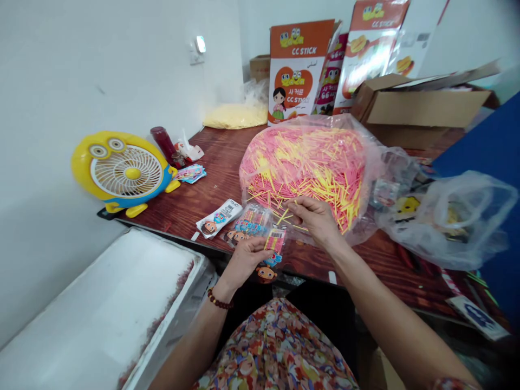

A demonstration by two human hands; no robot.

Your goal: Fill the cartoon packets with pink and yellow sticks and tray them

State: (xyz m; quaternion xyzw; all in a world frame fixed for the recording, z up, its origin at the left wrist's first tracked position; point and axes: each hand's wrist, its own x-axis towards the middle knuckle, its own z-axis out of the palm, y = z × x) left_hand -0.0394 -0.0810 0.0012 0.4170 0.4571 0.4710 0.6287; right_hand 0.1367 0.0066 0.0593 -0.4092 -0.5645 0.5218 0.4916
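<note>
My left hand (248,259) is closed on a small clear printed packet (275,241) with pink and yellow sticks inside and a cartoon face at its lower end. To its upper right, my right hand (312,215) pinches a thin yellow stick (291,202) at the fingertips. Just behind that hand lies a large clear plastic bag (260,142) heaped with pink and yellow sticks (303,162). Left of the held packet, several filled packets (252,221) rest on the table, beside a stack of flat printed packets (219,219).
A yellow cartoon-shaped fan (130,173) stands at the table's left end. Printed cartons (298,73) and an open cardboard box (426,111) are at the back. Crumpled plastic bags (450,216) lie on the right. A white surface (101,303) sits lower left, below the dark wooden table (221,162).
</note>
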